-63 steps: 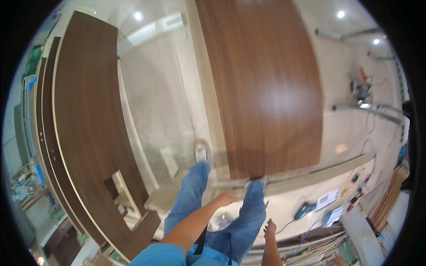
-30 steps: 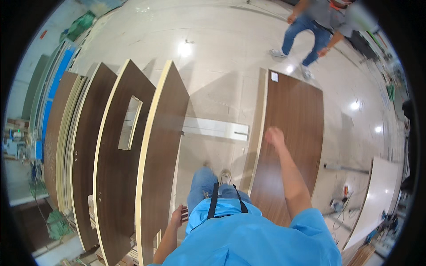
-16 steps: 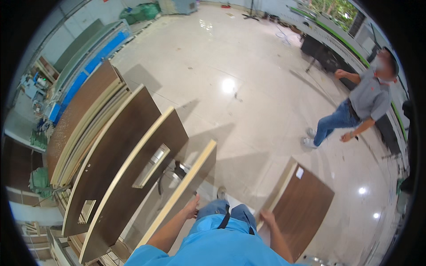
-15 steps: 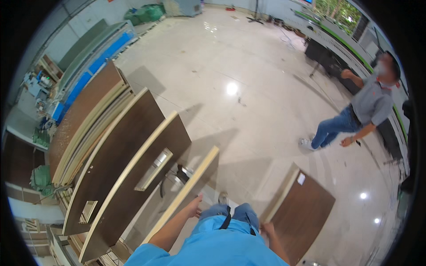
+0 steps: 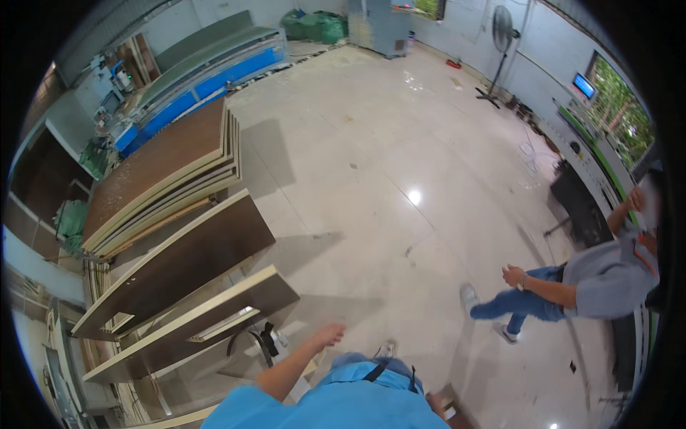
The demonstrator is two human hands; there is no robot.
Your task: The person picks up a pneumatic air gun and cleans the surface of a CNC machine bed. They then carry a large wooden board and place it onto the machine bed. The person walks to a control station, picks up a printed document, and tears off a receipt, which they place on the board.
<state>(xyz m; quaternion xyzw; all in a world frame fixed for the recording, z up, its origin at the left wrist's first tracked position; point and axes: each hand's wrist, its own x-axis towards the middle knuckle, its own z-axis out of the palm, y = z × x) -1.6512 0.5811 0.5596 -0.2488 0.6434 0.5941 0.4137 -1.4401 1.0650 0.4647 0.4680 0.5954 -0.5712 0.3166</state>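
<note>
My left hand is held out in front of me with its fingers stretched, touching nothing. Nearest to it stands a dark brown door panel on its edge, with a pale edge strip and a narrow cutout. Behind that one, a second brown panel also stands on edge. Low on my right side only a bit of my right hand shows, its fingers hidden. Beside it, part of another brown panel with a white label is visible at the lower edge.
A stack of brown panels lies at the left, before a blue-sided machine. On the right a person in a grey shirt is walking. A standing fan is at the far wall; a dark strap-like thing sits near the panels.
I have moved forward between the panels, so the nearest ones have slid down toward the lower edge. My left hand has lifted away from my side. The other person has stepped closer.
</note>
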